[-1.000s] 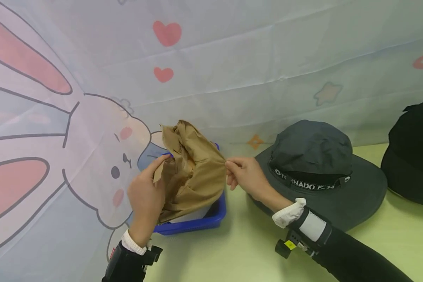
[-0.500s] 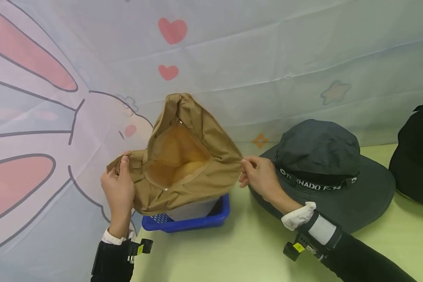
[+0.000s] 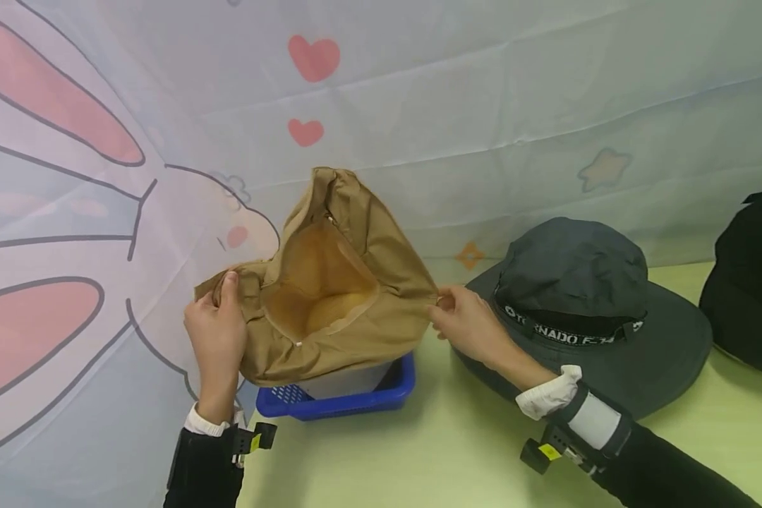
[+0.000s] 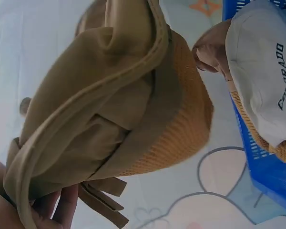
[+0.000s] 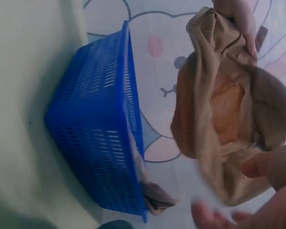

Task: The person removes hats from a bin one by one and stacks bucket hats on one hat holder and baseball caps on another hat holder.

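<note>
A tan cloth sun hat point(image 3: 381, 317) with a wide, floppy brim is held up over the blue basket, its hollow underside facing me. My left hand point(image 3: 217, 328) pinches the left end of the brim, thumb in front. At the right edge of the brim is my right hand point(image 3: 473, 324). In the right wrist view its thumb point(image 5: 271, 169) overlaps the brim, while the blurred fingers are spread apart from it. Tan mesh point(image 4: 181, 129) forms the crown's side in the left wrist view, and loose straps point(image 4: 105, 200) hang beside the left fingers.
The blue basket point(image 3: 349, 406) holds a white lettered cap point(image 4: 260, 71) and another tan item. A dark grey wide-brimmed hat point(image 3: 571, 282) sits to the right on the green tabletop point(image 3: 381, 466); beyond it is a black cap point(image 3: 752, 289). A printed cloth point(image 3: 419, 85) hangs behind.
The hat has been lifted from the basket and spread wide, my left hand moving left. In the last half second the right fingers have shifted at the brim; the hat has hardly moved.
</note>
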